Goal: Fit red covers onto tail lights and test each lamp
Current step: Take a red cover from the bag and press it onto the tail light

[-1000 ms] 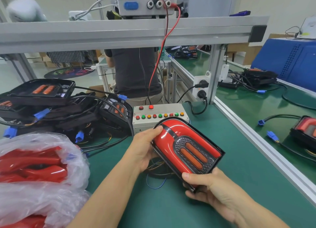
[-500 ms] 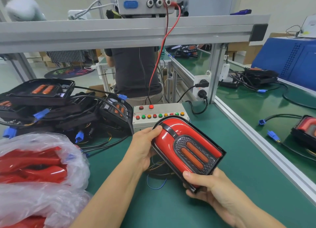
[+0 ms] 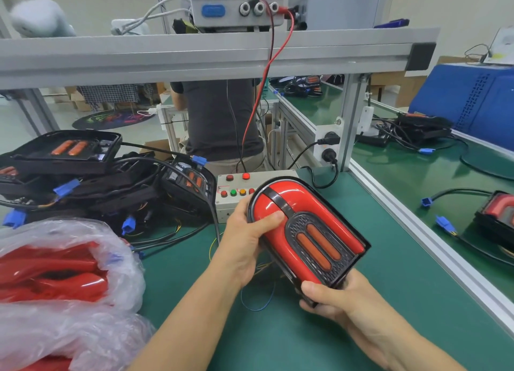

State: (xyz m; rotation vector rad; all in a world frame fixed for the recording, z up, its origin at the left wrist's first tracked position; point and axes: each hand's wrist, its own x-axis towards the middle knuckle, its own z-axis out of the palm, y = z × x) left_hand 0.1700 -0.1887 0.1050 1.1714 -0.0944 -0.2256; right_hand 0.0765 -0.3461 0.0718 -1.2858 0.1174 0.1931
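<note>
Above the green bench top near its right rail, the left hand (image 3: 244, 240) thumbs the red cover (image 3: 300, 229) onto the tail light (image 3: 333, 273) gripped by the right hand (image 3: 342, 301); press evenly around the rim, I'd say.

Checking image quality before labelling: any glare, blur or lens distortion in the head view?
Head view: soft white highlights streak the glossy red cover and the plastic bag; the wide angle bows the aluminium beam and the table edge; the centre is sharp, the tail light at the right edge is slightly smeared; shadows are faint.
</note>
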